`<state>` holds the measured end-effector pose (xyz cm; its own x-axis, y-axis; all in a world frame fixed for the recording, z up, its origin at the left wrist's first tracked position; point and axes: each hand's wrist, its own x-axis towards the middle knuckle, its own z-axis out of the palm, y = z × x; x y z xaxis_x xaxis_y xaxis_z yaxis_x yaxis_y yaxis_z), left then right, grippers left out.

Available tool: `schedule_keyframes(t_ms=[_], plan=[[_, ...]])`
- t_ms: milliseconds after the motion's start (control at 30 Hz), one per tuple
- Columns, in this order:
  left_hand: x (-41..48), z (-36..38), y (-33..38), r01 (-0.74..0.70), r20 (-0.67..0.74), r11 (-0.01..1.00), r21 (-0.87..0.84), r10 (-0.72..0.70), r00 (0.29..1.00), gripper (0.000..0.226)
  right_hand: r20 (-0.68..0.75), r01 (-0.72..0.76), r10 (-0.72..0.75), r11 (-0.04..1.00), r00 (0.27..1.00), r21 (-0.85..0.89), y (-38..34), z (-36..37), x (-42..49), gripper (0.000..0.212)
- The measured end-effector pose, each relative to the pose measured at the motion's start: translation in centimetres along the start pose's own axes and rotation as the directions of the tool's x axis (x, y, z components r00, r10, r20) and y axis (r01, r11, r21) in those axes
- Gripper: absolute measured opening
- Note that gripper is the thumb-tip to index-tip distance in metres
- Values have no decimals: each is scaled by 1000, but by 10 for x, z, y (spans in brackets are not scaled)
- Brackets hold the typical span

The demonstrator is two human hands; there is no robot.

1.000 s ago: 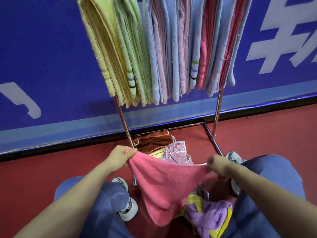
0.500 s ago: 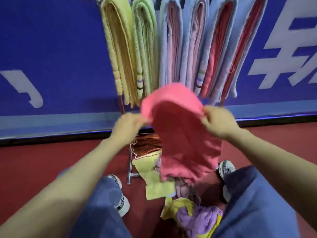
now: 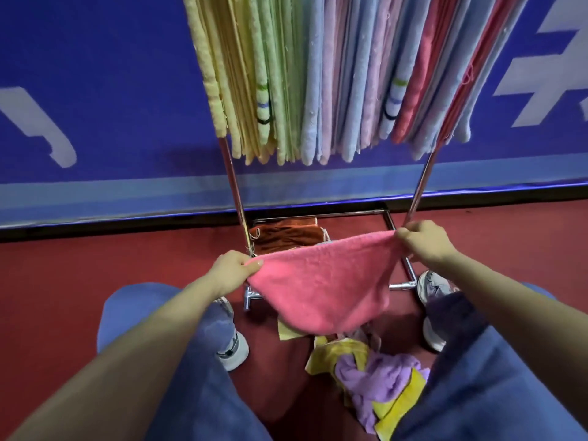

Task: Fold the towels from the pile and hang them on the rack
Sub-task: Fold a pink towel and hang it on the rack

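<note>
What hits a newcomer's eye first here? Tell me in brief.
The pink towel at centre, stretched between the left hand and right hand, each pinching a top corner. Above it, a row of yellow, green, blue and pink hung towels fills the rack. Below, a pile of purple and yellow towels lies on the red floor.

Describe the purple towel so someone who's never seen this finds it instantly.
Find the chrome rack hung with pastel towels against the blue wall. Below the pink towel held by left hand and right hand, a crumpled pile lies on the red floor. The purple towel is its only lilac piece, bunched atop yellow cloths.
</note>
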<state>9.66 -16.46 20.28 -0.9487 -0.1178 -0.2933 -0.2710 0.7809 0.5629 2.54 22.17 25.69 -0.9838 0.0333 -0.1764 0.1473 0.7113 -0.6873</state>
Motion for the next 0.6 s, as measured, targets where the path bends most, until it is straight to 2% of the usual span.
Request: schedule_keyframes(t_ms=[100,167,200,267,367,433,500,533,567,600], plan=[[6,18,0,42,69,991,-130,-34,997,44,60,-67,58,985,997,159,2,22,7,28],[8,33,2,88,115,962,-259,-60,992,39,99,-102,84,975,992,199,8,39,9,25],[9,39,3,100,129,958,-269,-67,989,38,125,-108,84,973,989,203,10,47,9,22],[12,47,8,81,142,982,-169,-57,988,35,182,-108,66,967,981,229,14,62,13,18],[26,43,12,65,66,985,158,-76,995,30,220,-120,36,915,975,386,10,71,22,14],[45,36,3,150,-33,971,188,-147,989,25,233,-164,42,830,971,532,4,72,34,4],[65,31,-11,263,-103,964,31,-259,960,24,335,-283,57,677,940,679,-4,69,44,7],[74,29,-14,311,-131,943,-120,-326,936,25,421,-366,52,596,906,714,-11,67,45,5],[82,28,-14,332,-153,890,-312,-392,907,25,508,-446,34,533,861,720,-19,65,45,3],[89,28,-8,338,-130,791,-511,-459,879,26,579,-510,14,491,815,706,-26,65,42,11]])
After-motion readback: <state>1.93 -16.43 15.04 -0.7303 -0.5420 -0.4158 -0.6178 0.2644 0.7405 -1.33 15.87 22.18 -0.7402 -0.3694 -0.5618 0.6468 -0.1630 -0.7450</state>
